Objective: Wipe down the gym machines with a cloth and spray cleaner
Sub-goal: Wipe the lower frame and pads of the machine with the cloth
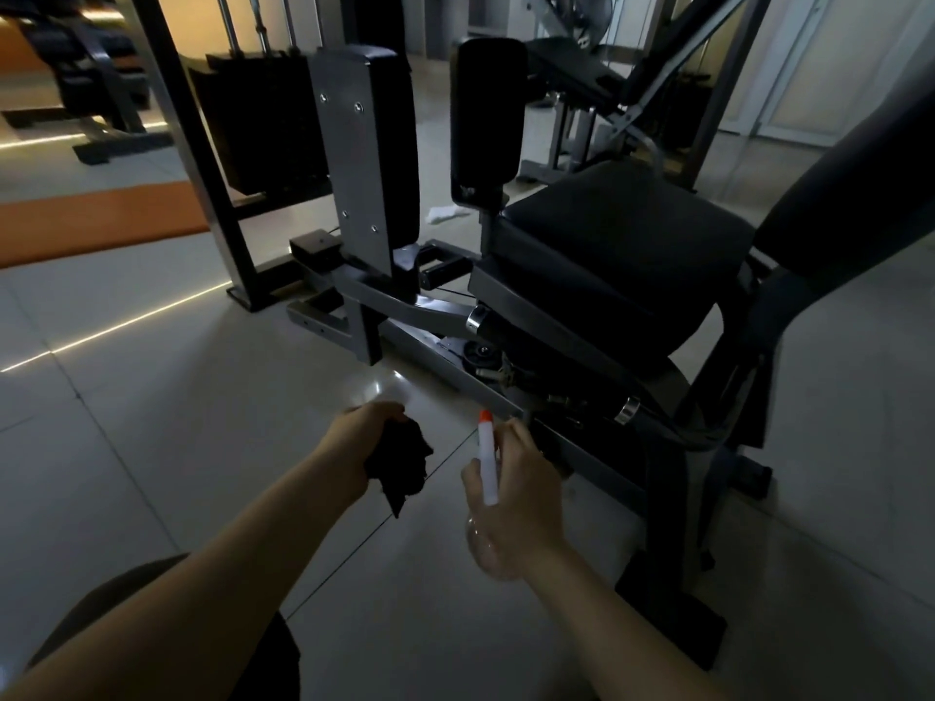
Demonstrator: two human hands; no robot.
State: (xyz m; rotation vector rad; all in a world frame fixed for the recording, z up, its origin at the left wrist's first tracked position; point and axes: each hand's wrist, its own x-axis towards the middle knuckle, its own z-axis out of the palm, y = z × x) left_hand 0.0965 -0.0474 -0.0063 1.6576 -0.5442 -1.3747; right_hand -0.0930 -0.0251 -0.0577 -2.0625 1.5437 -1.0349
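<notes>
My left hand [362, 437] grips a crumpled black cloth [402, 465] that hangs below the fist, over the tiled floor. My right hand [521, 503] holds a clear spray bottle [478, 536] with a white head and orange nozzle tip [484, 416] pointing up and away. Just beyond both hands stands a grey-framed gym machine [445, 316] with a black seat [622, 230], a black back pad [855, 194] and two upright black leg pads [488, 108]. Neither hand touches the machine; its low frame rail [455, 366] lies closest.
The weight stack [263, 124] and its dark upright post [197, 159] stand at the left rear. An orange mat [101, 220] lies on the floor to the left. A white rag [445, 213] lies on the tiles behind the leg pads. Another machine [632, 83] stands behind.
</notes>
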